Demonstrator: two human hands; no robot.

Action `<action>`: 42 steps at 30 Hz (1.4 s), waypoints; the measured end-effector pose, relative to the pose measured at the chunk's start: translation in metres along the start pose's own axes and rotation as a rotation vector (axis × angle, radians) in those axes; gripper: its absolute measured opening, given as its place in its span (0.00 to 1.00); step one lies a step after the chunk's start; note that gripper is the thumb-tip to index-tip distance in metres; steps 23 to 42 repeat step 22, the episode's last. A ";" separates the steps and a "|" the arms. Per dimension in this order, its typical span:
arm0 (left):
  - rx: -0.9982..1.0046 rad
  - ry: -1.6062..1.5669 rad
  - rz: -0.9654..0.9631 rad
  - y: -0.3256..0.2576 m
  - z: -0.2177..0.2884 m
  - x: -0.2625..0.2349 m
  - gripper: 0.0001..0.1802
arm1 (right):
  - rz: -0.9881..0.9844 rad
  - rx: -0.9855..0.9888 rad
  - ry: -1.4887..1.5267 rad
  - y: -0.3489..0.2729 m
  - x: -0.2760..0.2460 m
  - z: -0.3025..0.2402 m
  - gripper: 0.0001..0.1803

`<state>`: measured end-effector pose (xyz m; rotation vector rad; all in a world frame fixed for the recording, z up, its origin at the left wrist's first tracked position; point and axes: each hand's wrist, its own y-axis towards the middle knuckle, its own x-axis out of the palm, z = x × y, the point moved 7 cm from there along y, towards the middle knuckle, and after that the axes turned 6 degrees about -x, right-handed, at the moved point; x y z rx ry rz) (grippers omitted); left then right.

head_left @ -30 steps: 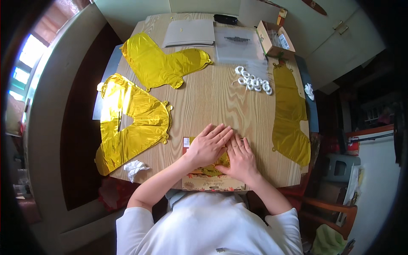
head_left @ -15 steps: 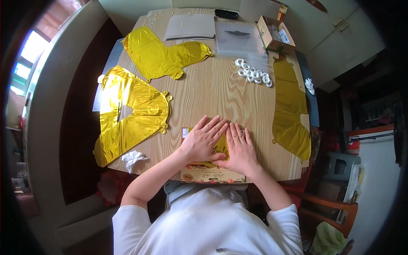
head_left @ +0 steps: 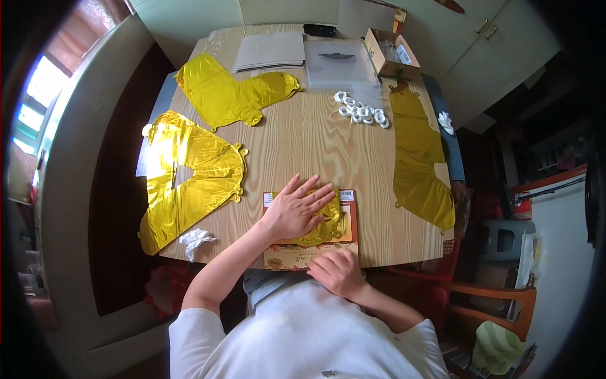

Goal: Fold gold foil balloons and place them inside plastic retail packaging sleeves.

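My left hand [head_left: 299, 210] lies flat with its fingers spread on a folded gold foil balloon [head_left: 326, 234]. That balloon rests on a printed cardboard package [head_left: 292, 257] with an orange-brown panel, at the table's near edge. Over the package's near right corner, my right hand [head_left: 339, 271] has its fingers curled in. What they hold, if anything, is hidden. To the left lie two more flat gold foil balloons, one arched [head_left: 211, 161] and one bent [head_left: 221, 95]. Another long gold balloon [head_left: 416, 158] lies along the right side.
White ribbon rolls [head_left: 363, 112] lie right of centre. Behind them are a clear plastic bag [head_left: 334, 69], a small open cardboard box [head_left: 404, 66], grey-white sheets [head_left: 270, 50] and a black case [head_left: 320, 30]. Crumpled tissue [head_left: 196, 239] sits at the near left edge.
My right hand has left the foil balloon, drawing back toward me to the package's near edge, its fingers now curled. My left hand stays spread on the balloon. The view has shifted slightly.
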<state>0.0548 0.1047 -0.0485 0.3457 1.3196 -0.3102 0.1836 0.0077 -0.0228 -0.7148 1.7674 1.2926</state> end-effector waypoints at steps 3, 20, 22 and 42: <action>0.023 0.000 -0.013 0.000 0.001 0.003 0.34 | 0.067 -0.051 -0.010 0.004 -0.002 -0.008 0.06; 0.091 0.039 -0.026 -0.001 0.007 -0.006 0.34 | 0.089 0.248 0.062 0.024 0.004 0.133 0.16; 0.077 -0.001 -0.067 -0.002 0.006 -0.007 0.35 | -0.067 0.308 0.135 0.024 0.019 0.147 0.16; 0.077 -0.001 -0.067 -0.002 0.006 -0.007 0.35 | -0.067 0.308 0.135 0.024 0.019 0.147 0.16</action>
